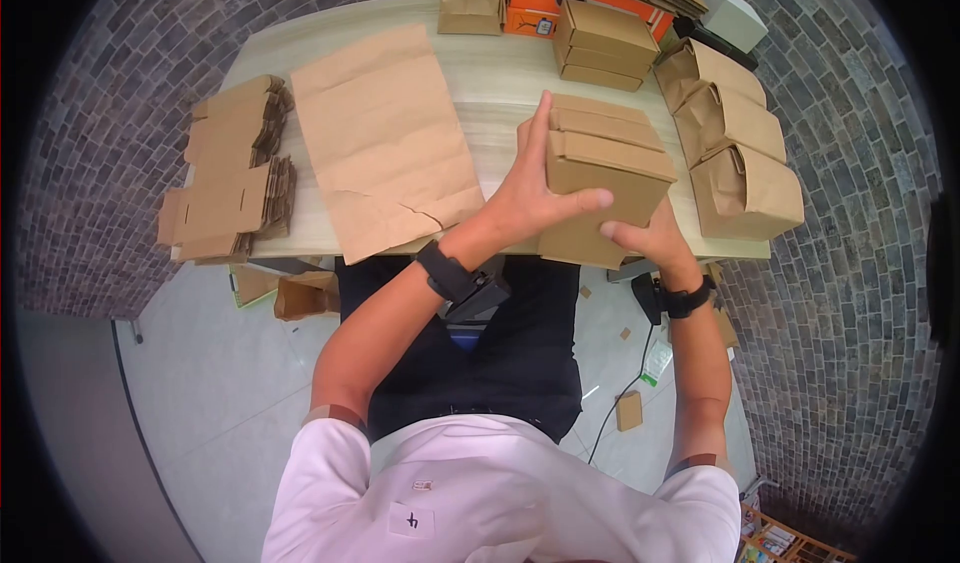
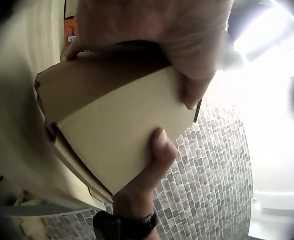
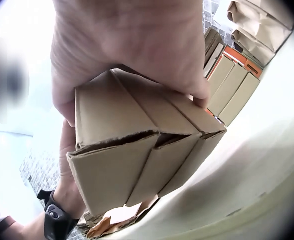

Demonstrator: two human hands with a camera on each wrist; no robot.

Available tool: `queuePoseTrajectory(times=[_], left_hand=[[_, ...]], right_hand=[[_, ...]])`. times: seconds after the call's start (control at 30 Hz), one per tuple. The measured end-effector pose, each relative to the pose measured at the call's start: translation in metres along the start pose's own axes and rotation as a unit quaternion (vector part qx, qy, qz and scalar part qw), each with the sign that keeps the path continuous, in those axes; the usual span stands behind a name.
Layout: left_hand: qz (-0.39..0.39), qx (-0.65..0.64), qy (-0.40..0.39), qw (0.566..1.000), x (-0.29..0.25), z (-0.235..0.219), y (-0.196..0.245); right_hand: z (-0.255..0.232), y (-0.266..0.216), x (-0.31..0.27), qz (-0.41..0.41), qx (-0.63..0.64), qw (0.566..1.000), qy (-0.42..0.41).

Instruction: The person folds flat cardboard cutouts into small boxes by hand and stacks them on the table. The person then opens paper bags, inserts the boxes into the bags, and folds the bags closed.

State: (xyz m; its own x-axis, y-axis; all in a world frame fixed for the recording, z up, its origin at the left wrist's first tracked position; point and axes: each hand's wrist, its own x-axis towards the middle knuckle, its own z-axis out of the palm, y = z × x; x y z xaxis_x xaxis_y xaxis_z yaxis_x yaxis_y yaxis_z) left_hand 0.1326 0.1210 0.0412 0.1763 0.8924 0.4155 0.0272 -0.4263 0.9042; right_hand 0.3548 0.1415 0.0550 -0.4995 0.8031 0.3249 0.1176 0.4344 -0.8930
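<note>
Pale shirt [image 1: 470, 493] | hands [image 1: 532, 188] grip cardboard boxes [image 1: 618, 171] (brown paper [image 1: 390, 143] alongside)

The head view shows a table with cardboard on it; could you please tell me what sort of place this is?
Probably a small packing area: flattened cartons lie at the left of the table, paper bags line its right, and cardboard boxes are held near its front edge.

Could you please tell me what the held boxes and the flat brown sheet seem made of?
The held boxes look like matte cardboard, perhaps corrugated: stiff panels, crisp folds, raw edges. The flat brown sheet is probably matte kraft paper: thin-looking, with soft creases across it.
</note>
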Motion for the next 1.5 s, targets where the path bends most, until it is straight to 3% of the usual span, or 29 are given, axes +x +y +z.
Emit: queuePoseTrajectory(times=[0.2,0.27,0.37,0.43,0.47,0.5,0.57,0.67,0.8,0.9,0.97,1.07,1.13,1.3,1.37,1.5], left_hand=[[0.0,-0.012,-0.003,1.0,-0.004,0.0,0.004],[-0.012,-0.017,0.005,1.0,-0.01,-0.009,0.01],[0.012,0.065,0.005,0.998,-0.027,-0.034,0.028],[0.1,0.342,0.011,0.934,-0.05,-0.065,0.053],[0.132,0.399,0.021,0.907,-0.061,-0.081,0.059],[0.125,0.405,0.019,0.906,-0.074,-0.096,0.063],[0.052,0.573,-0.03,0.817,-0.099,-0.121,0.067],[0.006,0.615,-0.051,0.787,-0.118,-0.145,0.059],[0.01,0.625,-0.047,0.779,-0.125,-0.155,0.051],[0.062,0.647,-0.053,0.758,-0.124,-0.159,0.05],[0.138,0.663,-0.035,0.735,-0.124,-0.165,0.045],[0.145,0.692,-0.043,0.706,-0.123,-0.172,0.044],[0.163,0.693,-0.035,0.701,-0.119,-0.174,0.047],[0.179,0.68,0.02,0.71,-0.105,-0.169,0.066],[0.173,0.634,0.081,0.75,-0.094,-0.168,0.074],[0.133,0.627,0.099,0.761,-0.078,-0.163,0.088]], right_hand=[[-0.006,0.007,-0.015,0.028,0.006,1.0,0.004],[-0.001,-0.005,-0.021,0.132,0.106,0.985,0.011],[-0.007,0.007,-0.038,0.187,0.215,0.957,0.055],[-0.012,0.014,-0.047,0.181,0.246,0.95,0.069],[-0.011,0.015,-0.05,0.172,0.266,0.944,0.088],[-0.009,0.014,-0.053,0.175,0.273,0.942,0.084],[-0.006,0.011,-0.06,0.177,0.28,0.939,0.096],[0.001,0.015,-0.069,0.197,0.296,0.931,0.083],[0.009,0.028,-0.074,0.198,0.324,0.923,0.062],[0.016,0.025,-0.081,0.219,0.352,0.908,0.052],[0.02,0.021,-0.089,0.227,0.351,0.906,0.062],[0.033,0.002,-0.098,0.249,0.348,0.9,0.08],[0.038,-0.001,-0.103,0.262,0.347,0.896,0.09],[0.046,0.009,-0.121,0.283,0.386,0.878,0.01],[0.062,-0.012,-0.116,0.271,0.401,0.875,0.005],[0.093,-0.046,-0.095,0.245,0.402,0.877,-0.097]])
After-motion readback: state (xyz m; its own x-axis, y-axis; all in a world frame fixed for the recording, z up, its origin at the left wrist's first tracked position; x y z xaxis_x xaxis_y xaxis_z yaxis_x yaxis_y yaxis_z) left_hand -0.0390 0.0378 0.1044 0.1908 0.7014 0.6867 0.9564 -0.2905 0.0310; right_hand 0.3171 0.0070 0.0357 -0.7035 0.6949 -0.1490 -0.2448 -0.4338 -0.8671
